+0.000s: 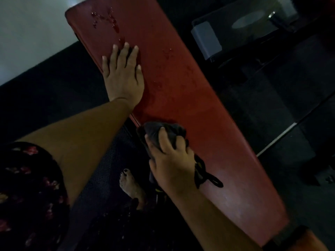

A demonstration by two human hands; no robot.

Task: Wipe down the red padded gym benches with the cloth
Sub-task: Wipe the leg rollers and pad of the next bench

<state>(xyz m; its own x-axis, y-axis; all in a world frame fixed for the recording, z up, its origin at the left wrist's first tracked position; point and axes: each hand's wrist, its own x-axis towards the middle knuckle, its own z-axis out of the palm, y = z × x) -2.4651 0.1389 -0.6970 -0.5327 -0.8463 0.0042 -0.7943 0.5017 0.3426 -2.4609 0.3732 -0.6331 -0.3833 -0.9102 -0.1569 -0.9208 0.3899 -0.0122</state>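
From the head camera, you are leaning over the long red bench [181,91], which is running away from you on a slant. Your right hand [172,160] is gripping the dark cloth [174,130], and its fingers [164,136] are curling over the bunched wad and pressing it onto the padding near the bench's left edge. A loose tail of the cloth is trailing out behind the wrist on the far side of those fingers. The cloth is looking soft, limp and light, so it is likely to fold and slip unless you are keeping it gathered in the palm as now. The padding is probably giving a little under pressure and sliding easily where wet. Your left hand [123,73] is lying flat on the bench, palm down, holding nothing, with the arm reaching out almost straight. Its fingers [125,51] are spreading apart. Beads of liquid [107,19] are sitting just beyond those fingertips, toward the bench's far end, well ahead of the cloth. A bare foot [130,185] is standing on the dark floor below your right wrist.
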